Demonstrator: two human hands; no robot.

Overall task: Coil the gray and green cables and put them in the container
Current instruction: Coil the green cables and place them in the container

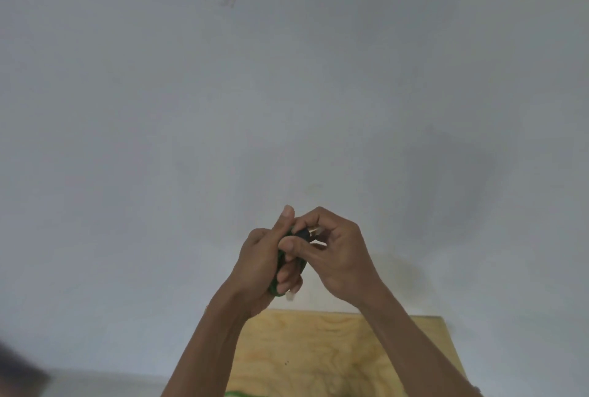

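wooden surface (334,352) low in view, a green scrap at its near edge | left hand (264,266) clamped round the coiled green cable (282,258) | right hand (334,253) pinching its dark plug end | bare grey wall (287,94) behind | no writing legible

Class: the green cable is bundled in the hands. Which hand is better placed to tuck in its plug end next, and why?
Probably the right hand: its fingers already pinch the plug, while the left hand grips the green cable coil.

open air around hands (299,256), wooden tabletop (334,352) below
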